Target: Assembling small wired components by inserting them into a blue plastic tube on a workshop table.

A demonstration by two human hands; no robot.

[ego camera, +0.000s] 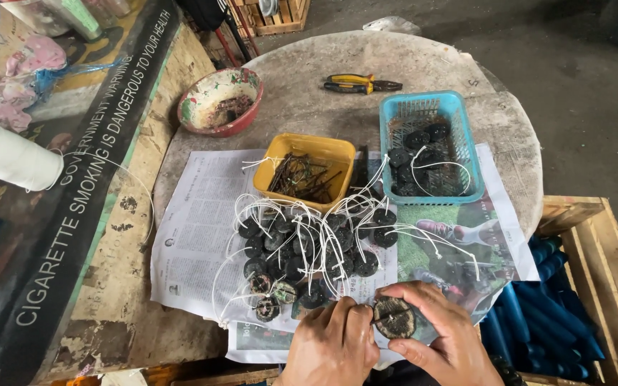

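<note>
- Black, round disc (393,318), one of its kind in hand, sits just below the pile of discs (309,254), pinched between both hands.
- Left hand (334,347) has its fingers curled and pressed together at the disc's left edge, knuckles up.
- Right hand (441,332) wraps the disc's right side, thumb under and fingers over, closed on it.
- Roughly two dozen black discs with white strings make up the pile on the newspaper (202,236).
- One yellow tub (307,168) of dark wires stands just above the pile; one blue basket (430,146) with several discs lies to its upper right.
- One pair of pliers (359,83) and one red bowl (221,100) lie well above the pile.
</note>
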